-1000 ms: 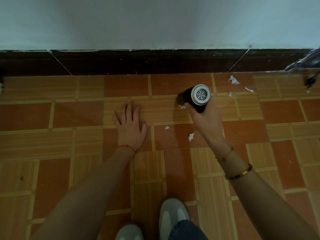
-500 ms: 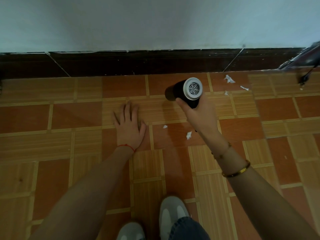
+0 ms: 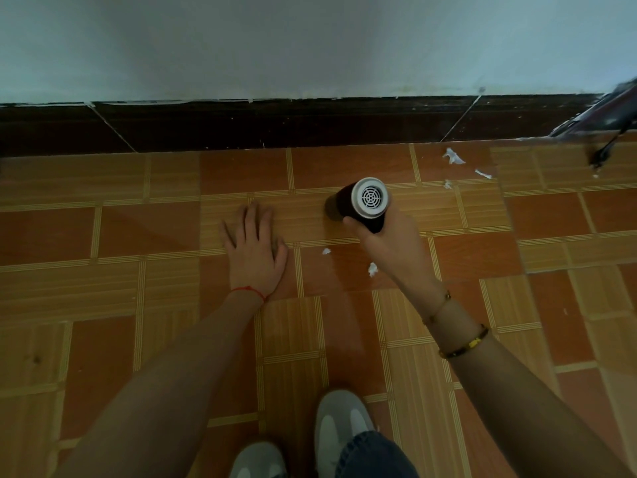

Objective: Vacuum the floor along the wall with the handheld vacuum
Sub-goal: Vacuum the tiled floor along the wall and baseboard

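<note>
Black plastic with a white grilled end cap, the handheld vacuum (image 3: 362, 205) hangs low over the floor (image 3: 103, 236), near the dark skirting (image 3: 275, 125) of the wall (image 3: 310, 46). It looks light, rigid and smooth, best held around its barrel, as the right hand (image 3: 389, 246) now grips it. The left hand (image 3: 255, 253) lies open, flat on the floor. Its dust chamber's contents are hidden. Paper scraps (image 3: 453, 157) lie beside the skirting; others (image 3: 372, 269) farther out.

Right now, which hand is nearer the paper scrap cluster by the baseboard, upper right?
Right. The right hand, gripping the handheld vacuum, sits just below-left of the scrap cluster. The left hand lies flat on the floor, farther left, beyond the vacuum.
</note>
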`<state>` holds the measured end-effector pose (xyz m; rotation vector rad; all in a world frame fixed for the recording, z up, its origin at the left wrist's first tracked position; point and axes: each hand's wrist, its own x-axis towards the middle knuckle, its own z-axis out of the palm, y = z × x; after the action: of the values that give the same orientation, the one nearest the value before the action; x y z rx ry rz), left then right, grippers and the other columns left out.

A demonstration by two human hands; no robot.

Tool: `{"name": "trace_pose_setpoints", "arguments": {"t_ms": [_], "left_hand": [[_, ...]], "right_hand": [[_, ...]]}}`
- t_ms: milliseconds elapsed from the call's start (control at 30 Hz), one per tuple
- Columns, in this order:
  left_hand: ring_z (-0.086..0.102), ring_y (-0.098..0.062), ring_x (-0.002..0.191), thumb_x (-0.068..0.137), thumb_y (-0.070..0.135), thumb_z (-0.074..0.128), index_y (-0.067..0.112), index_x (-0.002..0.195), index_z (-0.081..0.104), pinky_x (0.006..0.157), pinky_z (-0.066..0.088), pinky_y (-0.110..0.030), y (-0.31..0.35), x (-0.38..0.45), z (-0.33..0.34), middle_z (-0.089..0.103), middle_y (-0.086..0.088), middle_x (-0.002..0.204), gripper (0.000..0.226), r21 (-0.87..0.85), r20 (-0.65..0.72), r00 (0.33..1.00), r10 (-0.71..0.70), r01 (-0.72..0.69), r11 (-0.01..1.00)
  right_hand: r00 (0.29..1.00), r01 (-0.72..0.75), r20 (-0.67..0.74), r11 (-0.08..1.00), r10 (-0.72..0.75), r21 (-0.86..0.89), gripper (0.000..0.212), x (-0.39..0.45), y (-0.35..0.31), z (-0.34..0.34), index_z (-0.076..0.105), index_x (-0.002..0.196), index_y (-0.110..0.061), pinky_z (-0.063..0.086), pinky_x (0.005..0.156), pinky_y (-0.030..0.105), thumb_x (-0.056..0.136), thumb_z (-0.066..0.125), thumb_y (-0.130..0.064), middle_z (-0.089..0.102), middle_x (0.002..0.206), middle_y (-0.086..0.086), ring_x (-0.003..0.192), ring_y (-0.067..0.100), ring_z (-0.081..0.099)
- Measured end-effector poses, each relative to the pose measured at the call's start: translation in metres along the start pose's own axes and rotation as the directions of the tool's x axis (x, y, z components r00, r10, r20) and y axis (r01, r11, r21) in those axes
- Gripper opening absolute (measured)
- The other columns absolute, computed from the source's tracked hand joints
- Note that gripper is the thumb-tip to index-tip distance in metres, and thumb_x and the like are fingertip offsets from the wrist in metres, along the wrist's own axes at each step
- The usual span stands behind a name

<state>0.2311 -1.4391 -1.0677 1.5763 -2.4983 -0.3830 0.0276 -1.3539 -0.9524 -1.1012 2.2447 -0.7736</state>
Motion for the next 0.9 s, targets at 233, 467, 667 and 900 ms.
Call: {"name": "trace_pose_setpoints", "arguments": {"t_ms": [233, 467, 667, 900], "left_hand": [[0.016, -0.030, 0.150, 0.097, 0.037, 0.046, 0.017, 0.150, 0.034, 0.120, 0.002, -0.064, 0.000, 0.000, 0.000, 0.026, -0.010, 0.160, 0.057, -0.007, -0.004, 1.000, -0.005, 0.005, 1.000], [0.019, -0.032, 0.150, 0.097, 0.040, 0.042, 0.016, 0.150, 0.033, 0.118, 0.006, -0.066, 0.001, 0.001, 0.003, 0.027, -0.013, 0.159, 0.060, 0.042, 0.014, 1.000, -0.004, 0.004, 0.999], [0.019, -0.033, 0.150, 0.097, 0.042, 0.034, 0.014, 0.151, 0.032, 0.118, 0.008, -0.066, 0.001, 0.001, 0.002, 0.026, -0.014, 0.160, 0.061, 0.059, 0.040, 0.999, -0.001, -0.001, 0.998], [0.014, -0.031, 0.151, 0.099, 0.040, 0.037, 0.016, 0.152, 0.029, 0.119, 0.007, -0.065, 0.000, 0.000, 0.001, 0.023, -0.012, 0.161, 0.059, 0.031, 0.052, 0.999, -0.004, 0.002, 1.000]], "right_hand": [[0.991, 0.050, 0.126, 0.996, -0.040, -0.070, 0.068, -0.002, 0.005, -0.008, 0.045, 0.138, -0.022, 0.052, 0.084, 0.032, 0.082, 0.069, -0.051, 0.066, 0.118, -0.007, 0.108, 0.014, 0.061], [0.984, 0.018, 0.179, 1.000, -0.013, -0.025, 0.067, -0.012, 0.007, -0.016, 0.045, 0.137, -0.026, 0.052, 0.091, 0.038, 0.080, 0.070, -0.051, 0.065, 0.119, -0.008, 0.111, 0.013, 0.060], [0.994, 0.026, 0.110, 0.999, -0.021, -0.040, 0.065, -0.030, 0.006, -0.011, 0.046, 0.137, -0.025, 0.050, 0.083, 0.029, 0.082, 0.071, -0.048, 0.067, 0.115, -0.006, 0.105, 0.014, 0.062], [0.984, -0.011, 0.179, 1.000, 0.013, -0.011, 0.069, -0.044, 0.009, -0.014, 0.041, 0.141, -0.026, 0.048, 0.090, 0.027, 0.082, 0.071, -0.047, 0.065, 0.120, -0.006, 0.112, 0.012, 0.059]]}}
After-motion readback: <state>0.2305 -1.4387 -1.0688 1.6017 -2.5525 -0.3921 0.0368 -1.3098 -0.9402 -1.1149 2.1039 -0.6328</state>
